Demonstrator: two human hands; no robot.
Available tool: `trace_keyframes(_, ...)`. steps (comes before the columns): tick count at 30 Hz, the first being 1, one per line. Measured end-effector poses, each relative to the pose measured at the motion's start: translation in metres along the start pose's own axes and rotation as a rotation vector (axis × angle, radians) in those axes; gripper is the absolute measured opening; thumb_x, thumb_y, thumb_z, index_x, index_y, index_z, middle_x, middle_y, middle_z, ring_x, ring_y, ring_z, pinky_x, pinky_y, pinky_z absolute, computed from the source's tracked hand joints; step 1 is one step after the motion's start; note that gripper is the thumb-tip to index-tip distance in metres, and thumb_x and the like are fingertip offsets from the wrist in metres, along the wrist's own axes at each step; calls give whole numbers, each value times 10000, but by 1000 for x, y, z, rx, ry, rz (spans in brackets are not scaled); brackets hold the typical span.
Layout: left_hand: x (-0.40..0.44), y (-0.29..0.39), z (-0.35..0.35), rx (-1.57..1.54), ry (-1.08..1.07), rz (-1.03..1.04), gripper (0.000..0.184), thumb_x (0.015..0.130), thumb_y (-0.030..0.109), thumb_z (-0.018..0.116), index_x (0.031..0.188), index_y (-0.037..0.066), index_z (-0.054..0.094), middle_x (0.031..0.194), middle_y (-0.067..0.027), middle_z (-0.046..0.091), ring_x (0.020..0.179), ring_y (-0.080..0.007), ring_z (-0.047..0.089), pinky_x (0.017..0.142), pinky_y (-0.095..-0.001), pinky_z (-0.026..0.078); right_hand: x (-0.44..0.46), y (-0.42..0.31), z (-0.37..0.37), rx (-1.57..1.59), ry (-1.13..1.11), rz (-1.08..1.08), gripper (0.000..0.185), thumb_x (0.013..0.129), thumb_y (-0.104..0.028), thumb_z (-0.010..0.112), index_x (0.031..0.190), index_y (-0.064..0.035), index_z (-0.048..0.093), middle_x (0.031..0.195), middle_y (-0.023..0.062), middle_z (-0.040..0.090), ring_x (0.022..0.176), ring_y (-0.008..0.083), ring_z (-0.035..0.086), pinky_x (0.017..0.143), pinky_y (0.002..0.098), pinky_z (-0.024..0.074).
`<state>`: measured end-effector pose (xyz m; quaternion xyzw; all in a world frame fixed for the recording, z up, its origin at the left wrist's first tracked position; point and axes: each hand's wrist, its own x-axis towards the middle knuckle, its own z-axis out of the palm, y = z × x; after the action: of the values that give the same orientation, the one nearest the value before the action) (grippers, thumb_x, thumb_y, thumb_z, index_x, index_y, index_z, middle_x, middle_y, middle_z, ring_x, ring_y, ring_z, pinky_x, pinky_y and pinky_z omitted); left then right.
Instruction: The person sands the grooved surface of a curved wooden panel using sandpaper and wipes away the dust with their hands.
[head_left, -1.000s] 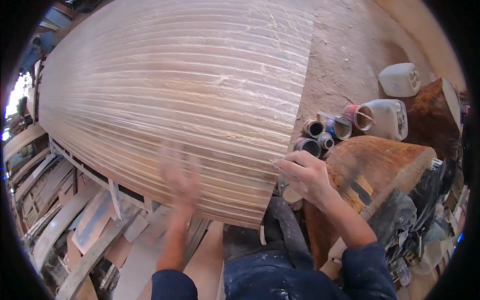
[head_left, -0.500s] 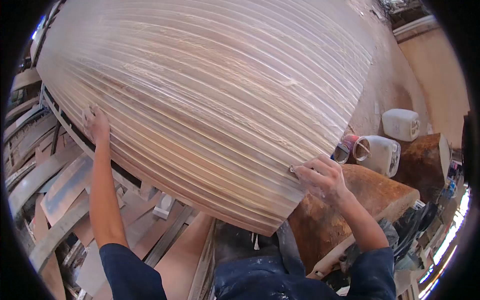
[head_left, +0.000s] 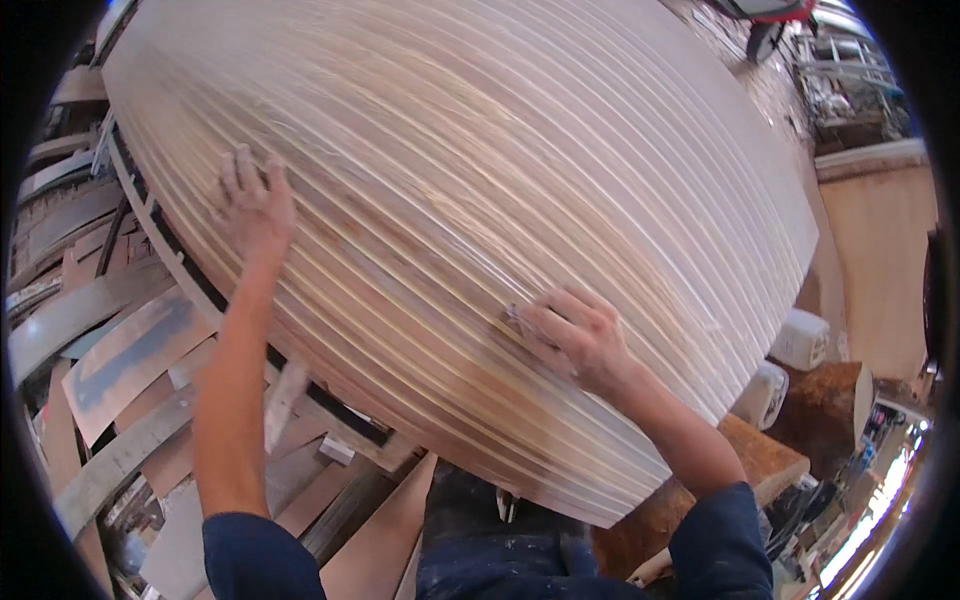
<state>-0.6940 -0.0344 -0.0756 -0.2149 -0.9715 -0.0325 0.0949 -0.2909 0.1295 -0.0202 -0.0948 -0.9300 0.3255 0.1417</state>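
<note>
A large curved wooden panel (head_left: 400,230) with many narrow parallel grooves and pale dust stretches in front of me. My left hand (head_left: 256,205) lies on its left part, fingers spread flat over the ridges. Lower and to the right, my right hand (head_left: 580,335) is closed and pressed against the grooves. Between its thumb and fingers a small edge shows, apparently folded sandpaper (head_left: 511,314); most of it is hidden by the fingers. Dust coats both hands.
Curved wooden offcuts (head_left: 130,360) are piled at the left under the panel's edge. Right of the panel stand white plastic jugs (head_left: 801,340) and brown log-like blocks (head_left: 825,415). A plain board (head_left: 885,260) leans farther right. Part of a wheeled machine (head_left: 766,40) shows at the top.
My right hand has moved from the panel's right end leftward along the grooves. My left hand has shifted slightly up and inward, fingers now spread. The view has turned, hiding the tins.
</note>
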Motion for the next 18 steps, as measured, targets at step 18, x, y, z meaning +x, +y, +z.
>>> trace_keyframes(18,-5,15,-31,-188,-133,-66,643,1084,438,315,1633,105,288,1713,-160,192,1589,-405,106,1261,-625,38,320,-22,136,-25,-42,20,316,854,-81,663,1164,-80,723,1108,213,662,1071,418,639,899,500,530)
